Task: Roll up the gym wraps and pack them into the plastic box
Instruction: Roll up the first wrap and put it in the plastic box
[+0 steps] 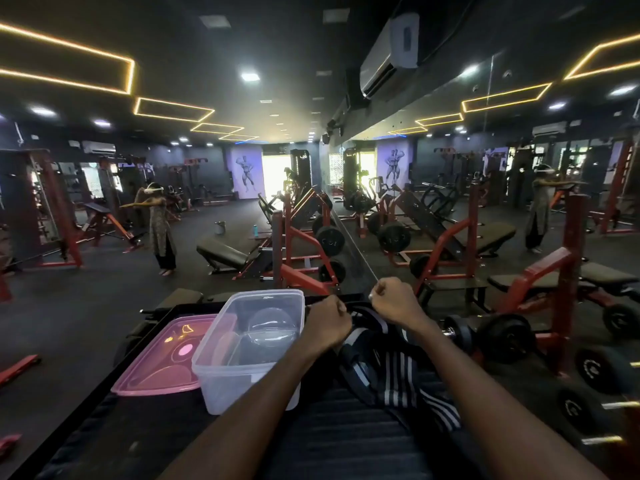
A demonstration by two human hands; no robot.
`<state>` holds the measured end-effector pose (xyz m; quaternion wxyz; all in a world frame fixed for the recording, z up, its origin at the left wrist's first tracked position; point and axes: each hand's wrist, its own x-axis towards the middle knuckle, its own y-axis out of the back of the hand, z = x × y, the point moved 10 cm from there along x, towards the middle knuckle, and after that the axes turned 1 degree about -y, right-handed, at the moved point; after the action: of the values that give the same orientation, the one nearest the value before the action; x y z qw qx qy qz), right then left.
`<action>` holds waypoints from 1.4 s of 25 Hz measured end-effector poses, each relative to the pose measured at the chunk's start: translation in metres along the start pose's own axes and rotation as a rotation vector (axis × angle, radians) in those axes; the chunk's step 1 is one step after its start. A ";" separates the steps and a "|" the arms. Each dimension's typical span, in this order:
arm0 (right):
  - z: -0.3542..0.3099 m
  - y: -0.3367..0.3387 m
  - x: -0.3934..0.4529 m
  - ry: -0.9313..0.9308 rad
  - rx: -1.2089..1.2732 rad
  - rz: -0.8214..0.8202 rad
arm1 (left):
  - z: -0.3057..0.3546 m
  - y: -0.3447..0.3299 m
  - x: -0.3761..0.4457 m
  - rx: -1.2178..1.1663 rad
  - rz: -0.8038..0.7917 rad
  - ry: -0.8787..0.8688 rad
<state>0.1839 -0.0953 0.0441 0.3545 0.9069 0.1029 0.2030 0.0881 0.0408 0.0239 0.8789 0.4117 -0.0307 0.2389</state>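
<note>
Both arms reach forward over a dark tabletop [346, 441] in a gym. The left hand [327, 322] is closed into a fist, with the knuckles up, and it seems to grip the end of a black strap; the fingers are under the hand, so the hold itself is not clear. The right hand [394, 299] is also curled into a fist, a little farther away and higher, and it seems to hold the same dark strap, but I cannot tell this for sure. Between and below the two hands lie the gym wraps [398, 379], black with white stripes, in a loose heap on the tabletop, not rolled. Just left of the left forearm stands the clear plastic box [239, 358], open, with nothing but a faint round reflection inside; the forearm passes over its near right corner. A pink lid [162, 365] lies flat beside the box on its left side, touching it or nearly so. To the right of the tabletop, lower down, there are black dumbbells [498, 337] on a rack. Behind them a mirror wall shows red and black gym machines [301, 237]. Far on the left another person [161, 226] stands with arms stretched forward.
</note>
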 end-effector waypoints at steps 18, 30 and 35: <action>0.056 0.032 -0.002 -0.254 -0.281 -0.015 | -0.010 -0.041 0.021 0.242 -0.213 -0.015; -0.044 0.052 0.000 -0.069 0.352 -0.101 | 0.013 -0.034 0.018 -0.748 -0.229 0.361; -0.046 0.019 -0.018 -0.127 0.656 -0.376 | 0.004 0.023 0.026 -0.976 0.105 0.317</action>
<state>0.1489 -0.0873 0.0822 0.0822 0.9482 0.3048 0.0339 0.1017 0.0608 0.0500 0.9493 -0.0896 -0.0256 0.3002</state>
